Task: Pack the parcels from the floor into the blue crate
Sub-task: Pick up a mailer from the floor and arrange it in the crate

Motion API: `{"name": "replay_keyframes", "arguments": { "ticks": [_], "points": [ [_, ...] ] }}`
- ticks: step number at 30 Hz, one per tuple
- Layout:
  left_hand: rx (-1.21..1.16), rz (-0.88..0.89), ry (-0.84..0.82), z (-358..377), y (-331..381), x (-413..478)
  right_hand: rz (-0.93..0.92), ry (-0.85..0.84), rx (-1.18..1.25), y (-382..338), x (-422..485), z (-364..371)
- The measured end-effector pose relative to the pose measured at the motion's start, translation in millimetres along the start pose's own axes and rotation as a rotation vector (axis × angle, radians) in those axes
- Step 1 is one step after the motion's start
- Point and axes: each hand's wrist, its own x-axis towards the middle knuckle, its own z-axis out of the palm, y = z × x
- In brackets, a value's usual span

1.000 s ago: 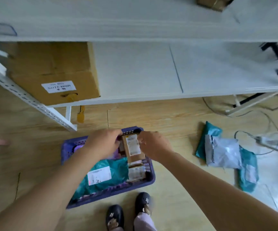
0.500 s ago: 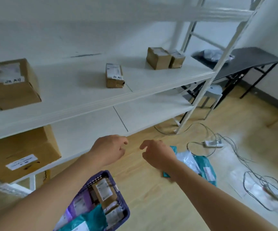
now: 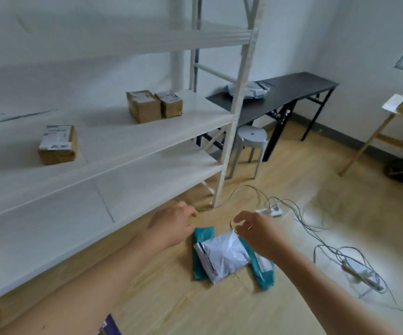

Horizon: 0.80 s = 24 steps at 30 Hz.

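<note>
Parcels (image 3: 222, 257), white over teal, lie on floor (image 3: 195, 308); my left hand (image 3: 171, 226) and right hand (image 3: 256, 233) hover above, fingers (image 3: 241, 215) loosely curled, empty.

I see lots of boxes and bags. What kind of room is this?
Probably a small parcel storeroom: white shelving holds labelled cardboard boxes, and plastic mailer bags lie on the wooden floor.

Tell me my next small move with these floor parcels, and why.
Probably lower the left hand and right hand to grip the white parcel: it lies atop the teal parcels on the floor, and both hands hover empty above.
</note>
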Motion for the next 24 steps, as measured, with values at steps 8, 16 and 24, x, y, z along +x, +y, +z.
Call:
{"name": "replay_keyframes", "arguments": {
  "ticks": [8,16,24],
  "points": [
    [-0.092,-0.008,-0.026,42.0,139.9,119.2,0.053,0.033,-0.039,165.1,53.2,-75.1],
    [-0.101,-0.037,-0.146,89.2,178.2,229.1,0.176,-0.041,0.037,268.2,138.6,-79.1],
    [-0.161,-0.085,-0.301,159.4,189.1,385.1,0.334,-0.169,0.052,374.0,265.1,-55.2]
  ]
}}
